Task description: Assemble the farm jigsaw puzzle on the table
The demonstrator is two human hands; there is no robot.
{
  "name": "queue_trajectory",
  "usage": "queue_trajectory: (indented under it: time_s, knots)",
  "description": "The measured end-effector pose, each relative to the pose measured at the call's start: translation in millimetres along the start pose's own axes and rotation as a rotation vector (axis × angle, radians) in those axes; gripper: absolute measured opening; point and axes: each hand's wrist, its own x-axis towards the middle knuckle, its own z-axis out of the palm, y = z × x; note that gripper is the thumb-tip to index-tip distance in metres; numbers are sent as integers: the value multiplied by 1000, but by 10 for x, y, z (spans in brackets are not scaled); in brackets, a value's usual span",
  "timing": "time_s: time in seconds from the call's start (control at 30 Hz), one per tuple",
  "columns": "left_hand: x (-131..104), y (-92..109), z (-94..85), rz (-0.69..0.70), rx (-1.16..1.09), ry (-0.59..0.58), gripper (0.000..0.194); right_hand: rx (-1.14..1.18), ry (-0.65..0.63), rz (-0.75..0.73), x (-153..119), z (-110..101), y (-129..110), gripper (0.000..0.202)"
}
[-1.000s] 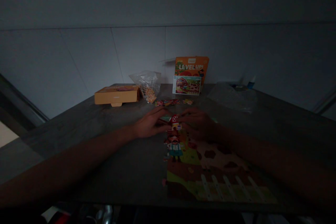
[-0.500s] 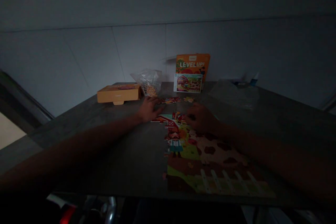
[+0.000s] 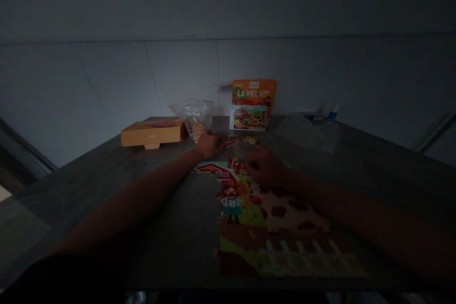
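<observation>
My left hand (image 3: pixel 209 146) reaches past the far edge of the puzzle, its fingers stretched over loose puzzle pieces (image 3: pixel 232 141) in red and white. The fingertips are dark, and I make out nothing held in them. My right hand (image 3: pixel 265 165) has its fingers curled at the puzzle's upper edge, beside a small joined part with a red barn (image 3: pixel 236 164). Whatever lies between those fingers is hidden. Below the hands spreads the partly joined jigsaw puzzle (image 3: pixel 249 232), showing a farmer, a spotted cow and a white fence. My right forearm covers part of its right side.
A yellow loose piece group (image 3: pixel 250 140) lies farther back. Behind it stand a picture card (image 3: pixel 248 118) and an orange "LEVEL UP!" box part (image 3: pixel 253 91). At left are an orange box (image 3: pixel 153 135) and a plastic bag with pieces (image 3: pixel 195 118); another clear bag (image 3: pixel 309 133) lies right.
My left hand has moved away from the puzzle's upper left edge to the loose pieces behind it. My right hand stays at the puzzle's upper edge. The view has shifted slightly.
</observation>
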Motion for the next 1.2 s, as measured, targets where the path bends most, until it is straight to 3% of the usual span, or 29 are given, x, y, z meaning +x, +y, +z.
queue_trajectory:
  time_s: [0.33, 0.47, 0.53, 0.63, 0.77, 0.83, 0.93, 1.03, 1.2]
  knots:
    - [-6, -50, -125, 22, 26, -29, 26, -9, -3, 0, 0, -7, -5, 32]
    - [-8, 25, -296, 4, 119, 32, 36, 72, 41, 17, -5, -6, -13, 14]
    - [-43, 143, -436, 23, 147, 62, 36, 131, 83, 21, -7, -16, -31, 43]
    - [-260, 352, -639, 119, 154, 78, 33, 183, 104, -39, -4, -36, -68, 70]
    - [-826, 512, -746, 539, 158, 166, 28, 143, 173, -164, 15, -70, -108, 54]
    - [-1071, 515, -739, 626, 62, 218, 26, 120, 261, -135, 25, -93, -113, 48]
    - [-1208, 470, -712, 599, -23, 184, 24, 113, 362, -29, 29, -120, -102, 39]
    - [-1123, 444, -685, 537, -145, 132, 23, 115, 331, 28, 26, -117, -81, 25]
    - [-997, 463, -697, 712, -299, -82, 42, 84, 256, -8, 24, -89, -79, 21]
